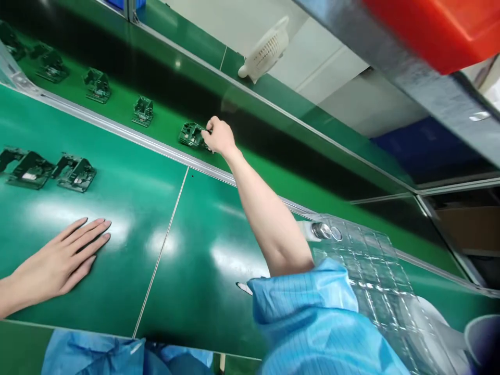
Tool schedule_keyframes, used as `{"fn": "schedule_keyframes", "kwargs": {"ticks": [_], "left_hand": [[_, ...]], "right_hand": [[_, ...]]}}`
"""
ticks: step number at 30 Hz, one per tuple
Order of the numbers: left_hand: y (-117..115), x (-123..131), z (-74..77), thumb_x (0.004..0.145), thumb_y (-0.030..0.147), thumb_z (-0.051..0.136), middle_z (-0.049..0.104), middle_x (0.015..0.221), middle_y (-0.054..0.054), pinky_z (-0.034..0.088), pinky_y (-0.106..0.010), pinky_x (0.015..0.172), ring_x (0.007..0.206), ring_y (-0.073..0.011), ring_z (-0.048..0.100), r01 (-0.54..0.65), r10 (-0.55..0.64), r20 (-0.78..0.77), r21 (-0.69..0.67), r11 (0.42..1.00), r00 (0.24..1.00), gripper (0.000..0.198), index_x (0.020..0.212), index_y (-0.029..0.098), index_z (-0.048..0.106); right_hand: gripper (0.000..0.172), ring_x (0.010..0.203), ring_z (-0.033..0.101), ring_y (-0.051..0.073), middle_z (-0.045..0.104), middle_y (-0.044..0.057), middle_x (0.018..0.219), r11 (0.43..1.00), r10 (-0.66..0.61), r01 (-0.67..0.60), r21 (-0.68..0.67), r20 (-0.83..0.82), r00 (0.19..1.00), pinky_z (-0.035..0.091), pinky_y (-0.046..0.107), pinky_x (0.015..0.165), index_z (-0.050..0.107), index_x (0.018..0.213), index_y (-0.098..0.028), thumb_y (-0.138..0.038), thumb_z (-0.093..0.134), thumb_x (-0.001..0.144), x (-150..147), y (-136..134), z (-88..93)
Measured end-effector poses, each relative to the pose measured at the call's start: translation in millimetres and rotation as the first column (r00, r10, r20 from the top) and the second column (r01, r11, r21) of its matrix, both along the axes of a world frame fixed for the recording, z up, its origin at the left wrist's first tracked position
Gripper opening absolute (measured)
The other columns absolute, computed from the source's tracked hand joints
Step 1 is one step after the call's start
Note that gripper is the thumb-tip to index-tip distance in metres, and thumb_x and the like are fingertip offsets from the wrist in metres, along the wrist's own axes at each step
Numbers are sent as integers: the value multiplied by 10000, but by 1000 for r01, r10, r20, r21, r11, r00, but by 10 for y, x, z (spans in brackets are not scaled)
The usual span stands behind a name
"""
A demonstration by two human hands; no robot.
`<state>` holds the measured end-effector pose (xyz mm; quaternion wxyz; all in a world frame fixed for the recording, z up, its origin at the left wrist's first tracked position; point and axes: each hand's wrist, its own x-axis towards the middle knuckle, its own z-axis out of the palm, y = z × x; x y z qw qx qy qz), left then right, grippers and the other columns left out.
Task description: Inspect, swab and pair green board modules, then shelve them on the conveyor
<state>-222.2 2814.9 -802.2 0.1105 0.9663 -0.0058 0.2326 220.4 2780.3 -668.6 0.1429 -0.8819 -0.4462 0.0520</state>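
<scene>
My right hand (219,136) reaches across to the green belt, its thumb and fingers closed at the edge of a small green circuit board assembly (208,141). The hand hides part of that board. Right beside it on the belt is another circuit board assembly (190,134). My left hand (74,255) rests flat on the green worktable (128,281), fingers stretched out and holding nothing. Beyond its fingertips, two circuit board assemblies (76,173) (30,169) sit close together on the table.
Several more boards (142,111) stand spaced along the belt (167,112) to the left. A metal rail (117,130) divides belt and table. On the right lies a clear plastic tray (375,271) near a metal-capped bottle (321,230). A red bin (437,31) hangs over the upper right.
</scene>
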Motion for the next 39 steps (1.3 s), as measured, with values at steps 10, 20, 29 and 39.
{"fn": "schedule_keyframes", "kwargs": {"ticks": [10, 20, 29, 39], "left_hand": [[-283, 548, 262, 916, 464, 474, 719, 1255, -128, 535, -537, 1068, 1166, -325, 678, -177, 195, -29, -558, 811, 980, 416, 1133, 204, 716], [206, 2832, 739, 689, 367, 833, 407, 1559, -282, 301, -580, 1234, 1476, -441, 382, -277, 265, -145, -768, 577, 953, 990, 1510, 59, 374], [196, 3292, 759, 660, 426, 932, 532, 1460, -163, 415, -555, 1177, 1276, -269, 566, -245, 207, -150, -776, 582, 967, 996, 1414, 5, 434], [-1116, 641, 532, 731, 380, 886, 675, 1243, -102, 528, -499, 1094, 1170, -265, 661, 87, -167, -35, -738, 669, 985, 733, 1391, 277, 585]], "right_hand": [[154, 499, 566, 99, 642, 17, 911, 989, 67, -32, 145, -246, 967, 469, 242, 498, 532, 993, -193, -170, 434, 877, -1178, -1708, 99], [516, 843, 680, 176, 634, 145, 1295, 991, 74, -39, 124, -296, 952, 609, 341, 790, 557, 1347, -195, -391, 710, 894, -2520, -3027, -224], [631, 736, 681, 175, 586, 190, 1359, 901, -111, 170, 399, -168, 980, 648, 349, 678, 389, 1503, -216, -377, 619, 938, -2924, -3232, -874], [518, 880, 674, 199, 567, 148, 1366, 794, -60, 188, 578, -233, 971, 631, 389, 782, 480, 1412, -228, -288, 573, 906, -3003, -3494, -966]]}}
